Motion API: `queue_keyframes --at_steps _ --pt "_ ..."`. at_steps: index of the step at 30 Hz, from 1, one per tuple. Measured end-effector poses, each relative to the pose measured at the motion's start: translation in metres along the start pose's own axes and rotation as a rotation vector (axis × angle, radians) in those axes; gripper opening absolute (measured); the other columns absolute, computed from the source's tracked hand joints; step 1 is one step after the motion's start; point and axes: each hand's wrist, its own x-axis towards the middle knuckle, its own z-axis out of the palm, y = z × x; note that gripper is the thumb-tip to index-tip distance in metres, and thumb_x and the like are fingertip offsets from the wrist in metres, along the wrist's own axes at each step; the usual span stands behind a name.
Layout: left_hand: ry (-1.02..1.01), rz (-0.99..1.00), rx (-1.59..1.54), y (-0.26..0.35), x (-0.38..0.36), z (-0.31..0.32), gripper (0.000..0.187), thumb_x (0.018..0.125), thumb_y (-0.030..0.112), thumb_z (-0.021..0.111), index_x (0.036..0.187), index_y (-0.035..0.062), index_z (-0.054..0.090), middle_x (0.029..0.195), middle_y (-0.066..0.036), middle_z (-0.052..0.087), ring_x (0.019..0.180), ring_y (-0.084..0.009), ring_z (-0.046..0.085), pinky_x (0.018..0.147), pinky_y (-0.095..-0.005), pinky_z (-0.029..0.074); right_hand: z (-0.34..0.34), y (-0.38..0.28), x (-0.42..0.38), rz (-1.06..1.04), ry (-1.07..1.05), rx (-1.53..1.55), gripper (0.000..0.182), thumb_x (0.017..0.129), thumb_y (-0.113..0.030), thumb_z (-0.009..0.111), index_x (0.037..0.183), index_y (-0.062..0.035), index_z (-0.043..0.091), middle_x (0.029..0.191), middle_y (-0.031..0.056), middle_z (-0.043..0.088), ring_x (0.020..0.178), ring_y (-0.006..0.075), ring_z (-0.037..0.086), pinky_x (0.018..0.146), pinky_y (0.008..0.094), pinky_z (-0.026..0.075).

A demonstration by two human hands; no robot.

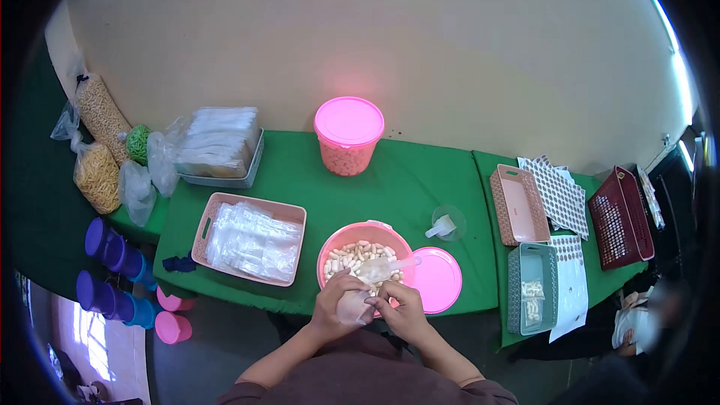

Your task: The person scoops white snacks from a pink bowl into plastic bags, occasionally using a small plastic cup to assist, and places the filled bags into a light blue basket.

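A small clear plastic bag (352, 309) is in both my hands at the near rim of the pink tub (325, 249). My left hand (331, 310) wraps round the bag from the left, and my right hand (403, 313) pinches its edge with curled fingers. Pale, finger-shaped snack pieces (352, 256) lie in the tub. Resting on them is a clear plastic scoop (377, 268), its handle reaching over the right rim. A round pink lid (439, 281) lies beside the tub, partly under it in view.
Left of the tub is a peach basket (201, 234) of clear bags; behind it, a grey basket (255, 161) holds white packets. A lidded pink tub (349, 124) stands near the wall. A white scoop (442, 226), more baskets and sticker sheets (559, 195) are rightward. A person (637, 322) sits far right.
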Motion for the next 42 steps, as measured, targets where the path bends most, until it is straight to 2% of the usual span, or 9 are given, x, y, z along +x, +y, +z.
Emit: queue_keyframes --at_steps 7,13,16,17,21,26,30,36,42 --pt "0.017 0.043 0.081 0.01 0.011 -0.02 0.041 0.065 0.019 0.084 0.096 0.0057 0.061 0.084 -0.008 0.067 0.08 -0.0235 0.067 0.077 -0.0351 0.053 -0.013 -0.011 0.004 0.039 -0.01 0.041 0.03 0.076 -0.011 0.077 0.091 -0.0018 0.053 0.076 0.0034 0.056 0.069 0.0124 0.053 0.065 0.0284 0.045" --pt "0.266 -0.142 -0.544 0.021 0.011 -0.016 0.05 0.072 0.03 0.082 0.102 0.0041 0.051 0.089 -0.01 0.064 0.085 -0.0214 0.065 0.081 -0.0395 0.054 0.0 -0.01 0.007 -0.193 -0.034 0.06 0.072 0.076 -0.018 0.077 0.136 -0.0037 0.039 0.123 0.0157 0.056 0.122 0.0286 0.05 0.097 0.0393 0.043" --pt "0.343 -0.175 -0.821 0.022 0.016 -0.022 0.048 0.08 0.035 0.074 0.102 0.0065 0.042 0.088 -0.009 0.056 0.082 -0.0216 0.063 0.085 -0.0447 0.053 0.012 0.025 0.0 -0.139 -0.256 -0.005 0.058 0.083 -0.016 0.071 0.132 -0.003 0.043 0.121 0.0145 0.058 0.122 0.0275 0.051 0.096 0.0371 0.044" --pt "0.423 -0.29 -0.957 0.023 0.016 -0.026 0.045 0.081 0.036 0.072 0.101 0.0077 0.042 0.084 -0.007 0.054 0.079 -0.0205 0.062 0.085 -0.0451 0.053 0.017 0.025 -0.008 0.138 -0.269 0.292 0.042 0.088 -0.011 0.065 0.126 -0.0018 0.047 0.11 0.012 0.06 0.108 0.0199 0.058 0.089 0.0308 0.047" --pt "0.565 -0.467 -1.158 0.015 0.008 -0.027 0.038 0.085 0.04 0.065 0.098 0.0118 0.043 0.079 -0.002 0.051 0.073 -0.0163 0.058 0.089 -0.0468 0.051 0.023 0.021 -0.01 0.218 -0.197 0.606 0.036 0.093 -0.01 0.058 0.125 -0.0019 0.045 0.086 0.0032 0.051 0.077 0.0079 0.054 0.072 0.0213 0.046" --pt "0.673 -0.483 -1.342 0.017 0.018 -0.032 0.039 0.089 0.043 0.059 0.113 0.0144 0.046 0.084 0.001 0.051 0.073 -0.0106 0.054 0.096 -0.0418 0.047 0.019 0.017 0.001 0.426 -0.299 1.105 0.047 0.097 -0.017 0.052 0.137 -0.0061 0.03 0.089 0.0039 0.056 0.077 0.0084 0.055 0.068 0.0228 0.045" --pt "0.703 -0.418 -1.174 0.006 0.015 -0.05 0.065 0.084 0.043 0.067 0.134 0.018 0.033 0.098 0.0 0.052 0.08 -0.0132 0.057 0.1 -0.0423 0.044 0.024 -0.004 0.0 0.625 -0.231 1.343 0.055 0.097 -0.014 0.052 0.142 -0.0088 0.022 0.116 0.014 0.058 0.101 0.018 0.06 0.091 0.0328 0.048" --pt "0.895 -0.393 -1.03 -0.012 0.0 -0.078 0.055 0.087 0.032 0.065 0.133 0.0209 0.036 0.097 -0.001 0.052 0.078 -0.0146 0.06 0.078 -0.0359 0.052 0.027 0.021 -0.006 0.279 -0.377 0.673 0.065 0.09 0.005 0.044 0.147 -0.0097 0.017 0.102 0.0122 0.06 0.092 0.0159 0.06 0.087 0.0299 0.045" --pt "0.96 -0.259 -0.524 -0.001 0.009 -0.109 0.039 0.089 0.022 0.061 0.119 0.0104 0.04 0.094 -0.006 0.053 0.076 -0.0183 0.061 0.076 -0.0355 0.052 -0.026 0.055 0.025 -0.086 0.054 -1.036 0.044 0.086 -0.013 0.061 0.128 -0.0081 0.05 0.127 0.0143 0.049 0.119 0.0324 0.045 0.103 0.051 0.029"
